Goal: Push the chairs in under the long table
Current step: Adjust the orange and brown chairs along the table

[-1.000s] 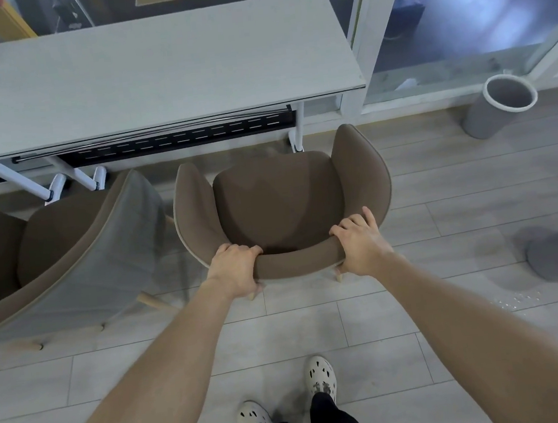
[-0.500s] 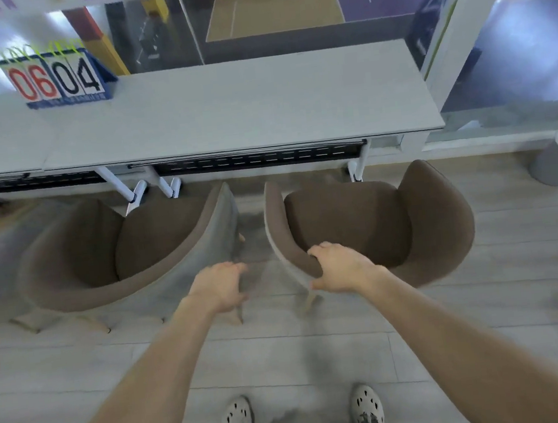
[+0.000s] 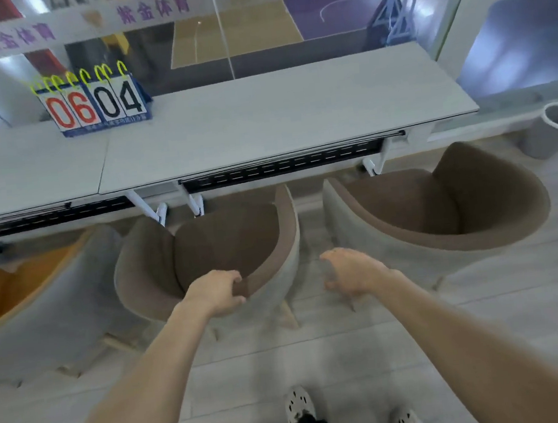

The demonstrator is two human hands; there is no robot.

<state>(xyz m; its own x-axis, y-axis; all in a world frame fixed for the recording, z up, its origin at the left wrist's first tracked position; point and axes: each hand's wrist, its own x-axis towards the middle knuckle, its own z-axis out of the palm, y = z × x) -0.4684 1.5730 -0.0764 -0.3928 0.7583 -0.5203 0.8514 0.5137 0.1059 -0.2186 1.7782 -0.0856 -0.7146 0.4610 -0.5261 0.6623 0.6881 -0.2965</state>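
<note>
Gripping the padded back rim of the middle chair [image 3: 226, 244]: your left hand [image 3: 219, 291]; your right hand [image 3: 353, 276] hangs loose, empty. Likely light, stiff-shelled, soft-covered; push at rim.

A flip scoreboard [image 3: 95, 103] reading 06 04 stands at left, a grey bin [image 3: 539, 144] far right.

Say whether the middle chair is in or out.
Out: the middle chair shows its seat in front of the table; the left hand grips its back.

Head-worn view, forward and downward.
</note>
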